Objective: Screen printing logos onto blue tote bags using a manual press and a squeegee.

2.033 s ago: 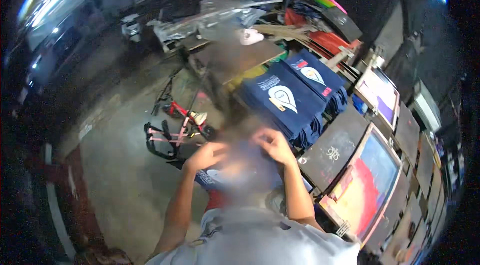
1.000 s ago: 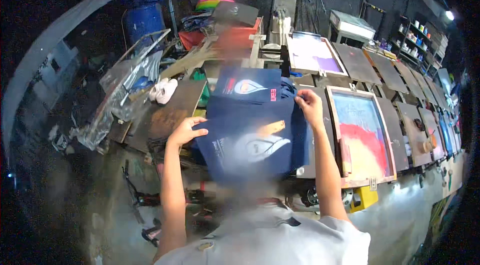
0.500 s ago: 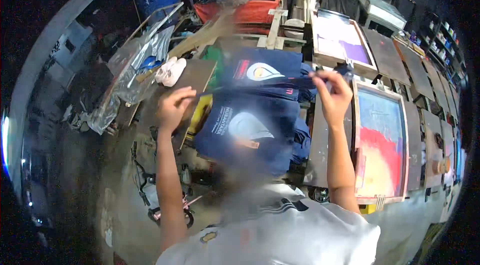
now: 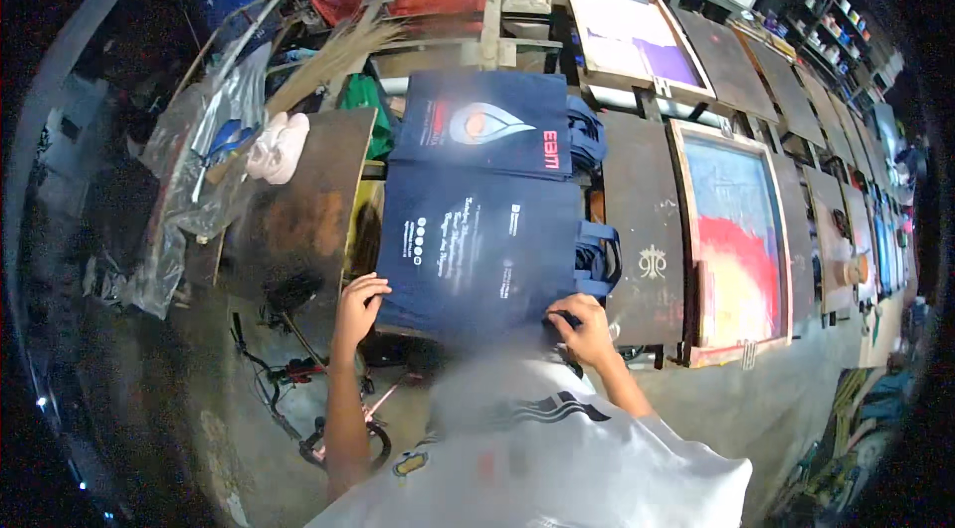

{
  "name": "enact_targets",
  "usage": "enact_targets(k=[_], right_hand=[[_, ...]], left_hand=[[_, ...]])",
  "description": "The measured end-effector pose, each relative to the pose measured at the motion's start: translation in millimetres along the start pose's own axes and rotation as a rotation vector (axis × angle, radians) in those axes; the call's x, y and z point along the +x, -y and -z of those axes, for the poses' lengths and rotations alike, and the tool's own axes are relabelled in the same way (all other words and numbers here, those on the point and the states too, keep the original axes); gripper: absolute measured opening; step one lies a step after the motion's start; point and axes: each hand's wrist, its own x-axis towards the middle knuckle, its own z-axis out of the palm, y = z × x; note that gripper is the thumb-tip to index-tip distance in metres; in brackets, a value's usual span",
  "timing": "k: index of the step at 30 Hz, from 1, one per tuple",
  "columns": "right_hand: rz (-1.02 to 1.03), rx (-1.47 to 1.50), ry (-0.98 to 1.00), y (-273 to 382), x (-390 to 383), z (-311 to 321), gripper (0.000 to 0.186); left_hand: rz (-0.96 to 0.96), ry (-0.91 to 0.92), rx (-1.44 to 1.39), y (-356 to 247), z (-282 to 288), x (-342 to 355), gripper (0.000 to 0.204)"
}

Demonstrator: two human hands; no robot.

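A navy tote bag (image 4: 438, 279) with small white print lies flat in front of me, its looped handles (image 4: 597, 259) toward the right. My left hand (image 4: 360, 307) is closed at its near left corner, fingers pinched on the edge. At the near right corner my right hand (image 4: 585, 327) pinches the same bag, thumb against the curled fingers. Beyond lies a second navy bag (image 4: 423, 125), printed with a white drop shape and red lettering. Its handles also point right. A blur hides part of the near bag's front edge.
To the right stand dark boards (image 4: 637, 219) and a wooden-framed printing screen (image 4: 678, 229) with red and yellow ink. Farther back is another screen (image 4: 622, 30) with purple. Pale shoes (image 4: 279, 148) sit on a brown board at left. Below it stands a small bicycle (image 4: 288, 374).
Both hands have come down and toward me from a raised, spread position, bringing the bag's edge along. A face with small white print now covers the near drop-shaped print.
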Motion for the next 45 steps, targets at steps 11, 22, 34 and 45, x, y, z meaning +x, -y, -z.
enact_targets(k=[11,22,34,45], right_hand=[[-0.105,-0.116,-0.084,3,-18,-5,0.011],[-0.013,-0.048,-0.126,5,-32,-19,0.016],[-0.088,-0.053,-0.272,-12,-19,-14,0.011],[-0.029,0.036,-0.333,-20,115,29,0.013]], left_hand=[[-0.021,0.116,-0.044,-8,8,1,0.022],[-0.023,0.214,-0.03,-4,24,-9,0.024],[-0.009,0.118,-0.013,-31,16,25,0.014],[-0.06,-0.067,0.194,-27,20,122,0.023]])
